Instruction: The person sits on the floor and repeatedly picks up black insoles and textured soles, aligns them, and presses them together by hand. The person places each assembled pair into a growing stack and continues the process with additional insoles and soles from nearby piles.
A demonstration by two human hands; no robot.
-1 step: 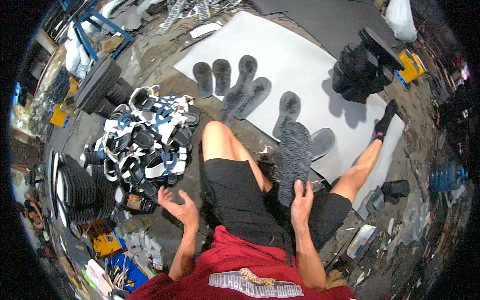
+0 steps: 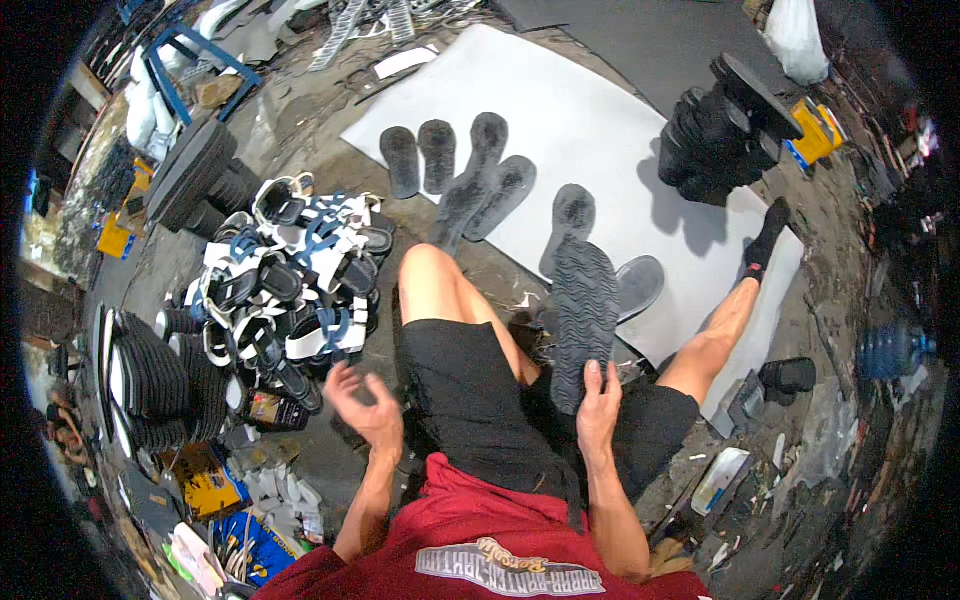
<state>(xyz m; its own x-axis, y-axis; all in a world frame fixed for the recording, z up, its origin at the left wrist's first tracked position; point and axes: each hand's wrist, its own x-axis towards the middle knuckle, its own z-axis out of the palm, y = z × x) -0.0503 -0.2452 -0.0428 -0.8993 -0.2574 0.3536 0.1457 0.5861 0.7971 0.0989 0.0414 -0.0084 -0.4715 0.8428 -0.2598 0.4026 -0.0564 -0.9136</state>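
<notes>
My right hand [image 2: 598,408] grips the near end of a black shoe sole [image 2: 585,310], its thumb on top. Wavy ridges cover the sole's upward face, and it points away from me over my lap. Slightly blurred, my left hand [image 2: 368,408] is held up with its fingers apart and nothing in it. Close beyond it lies a heap of white, navy and black sandals [image 2: 290,265]. Several smoother dark soles, among them one sole [image 2: 574,212] partly behind the held one, rest on or against a white sheet [image 2: 440,90].
A stack of dark soles [image 2: 705,145] stands on the sheet near my foot. More stacked soles [image 2: 150,375] are at the left. Yellow boxes [image 2: 205,478], a blue stool [image 2: 190,75], a clear bluish bottle [image 2: 893,352] and scraps surround me.
My left hand has shifted slightly right and its fingers have drawn in a little. My right hand keeps the sole in nearly the same place.
</notes>
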